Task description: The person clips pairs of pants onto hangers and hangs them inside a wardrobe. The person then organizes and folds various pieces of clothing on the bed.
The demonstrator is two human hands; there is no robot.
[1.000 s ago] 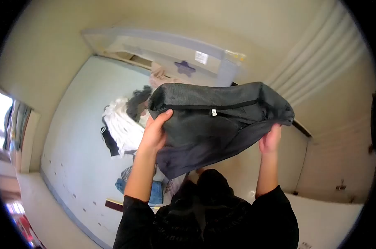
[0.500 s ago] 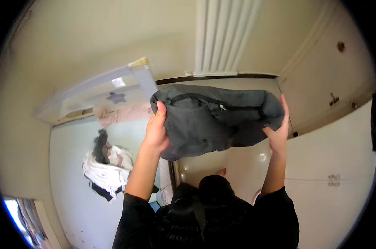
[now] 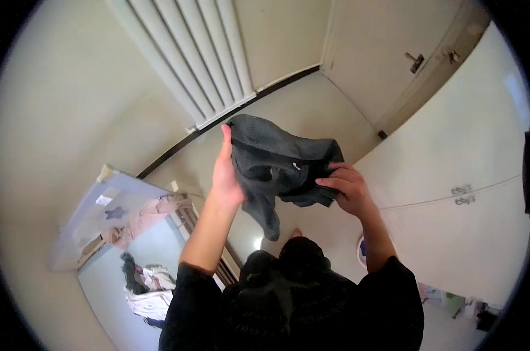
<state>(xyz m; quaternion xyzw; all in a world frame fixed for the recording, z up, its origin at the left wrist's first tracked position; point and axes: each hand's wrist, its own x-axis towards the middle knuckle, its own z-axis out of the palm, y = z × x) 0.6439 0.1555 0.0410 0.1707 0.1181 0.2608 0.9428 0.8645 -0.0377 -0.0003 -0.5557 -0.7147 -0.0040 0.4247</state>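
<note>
A dark grey garment (image 3: 262, 137) with a black inner band and a small white tag hangs in front of me between my two hands. My left hand (image 3: 226, 172) holds its left edge, thumb pointing up and the fingers hidden behind the cloth. On the other side, my right hand (image 3: 348, 186) grips the right edge with bent fingers. The cloth sags in folds, and one narrow part droops at the lower left.
A white radiator (image 3: 200, 64) is on the wall ahead. A door (image 3: 382, 52) stands at upper right, beside a white cabinet (image 3: 446, 164). At lower left, clothes (image 3: 151, 301) lie on a pale blue bed surface (image 3: 101, 292) with a mesh rail (image 3: 116, 196).
The view has swung right, towards the radiator and door. My right hand has come inward and its fingers have bent over the garment, which is now narrower and more crumpled.
</note>
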